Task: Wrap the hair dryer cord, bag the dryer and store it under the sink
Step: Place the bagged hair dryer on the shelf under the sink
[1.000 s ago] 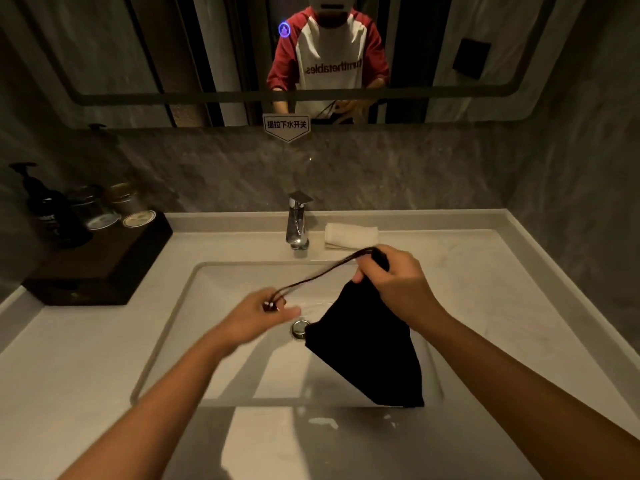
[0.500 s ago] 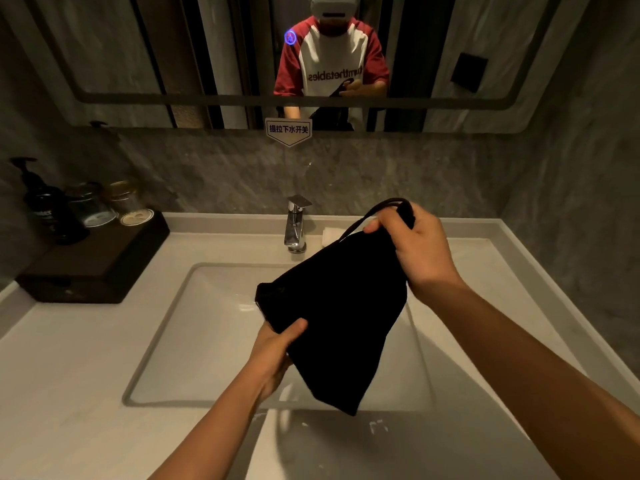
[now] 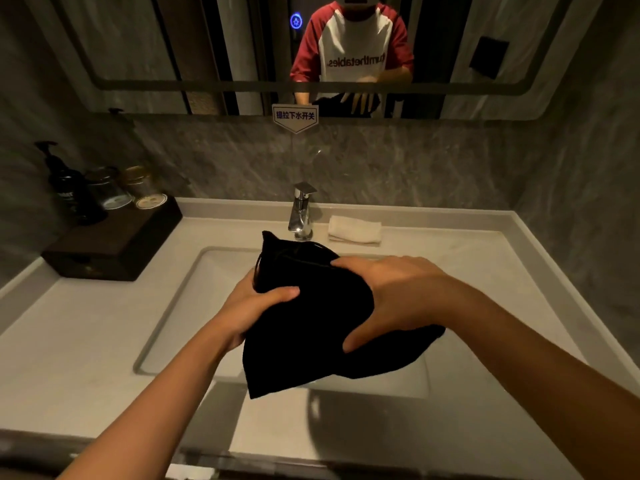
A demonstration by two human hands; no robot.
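Hanging over the sink [image 3: 166, 323], a black bag [image 3: 304, 327] is clamped between both hands. The left hand [image 3: 249, 306] has its fingers [image 3: 280, 293] curled onto the near left edge; the right hand [image 3: 391, 299] presses its spread fingers across the top. Beyond the fingers stand a tap [image 3: 302, 211] and a folded cloth [image 3: 355, 229] on the tabletop [image 3: 69, 341]; far left, bottles [image 3: 67, 188] on a dark tray [image 3: 114, 244].

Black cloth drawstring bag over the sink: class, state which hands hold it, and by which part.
Both hands hold the black cloth drawstring bag: the left hand grips its left edge below the mouth, the right hand lies spread over its right side.
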